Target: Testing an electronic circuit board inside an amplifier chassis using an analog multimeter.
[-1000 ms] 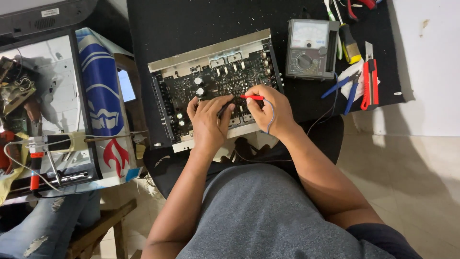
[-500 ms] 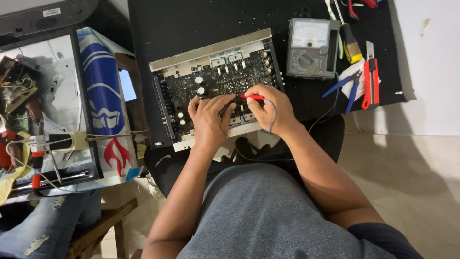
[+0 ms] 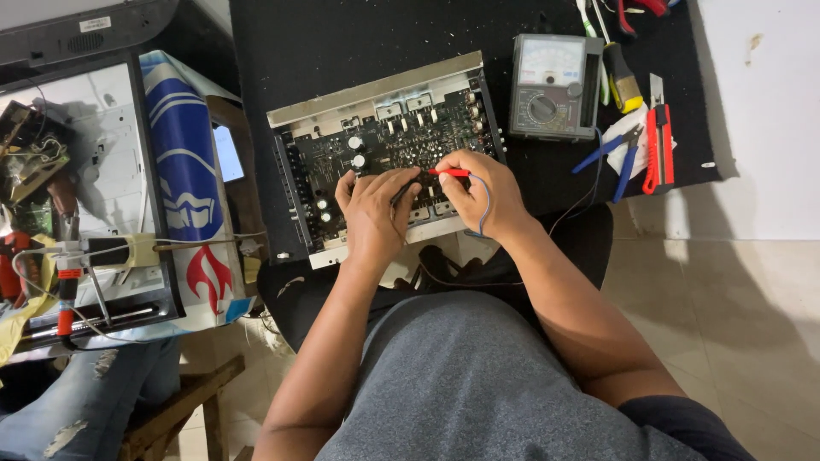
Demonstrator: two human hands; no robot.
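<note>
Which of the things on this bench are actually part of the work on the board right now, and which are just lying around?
In use:
- green circuit board in its open metal chassis
- red test probe in the right hand
- black probe in the left hand
- grey analog multimeter

Lying about:
- blue-handled pliers
- red utility knife
- yellow-handled brush

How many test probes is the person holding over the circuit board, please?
2: a red probe in the right hand, a black probe in the left hand; both partly hidden.
</note>
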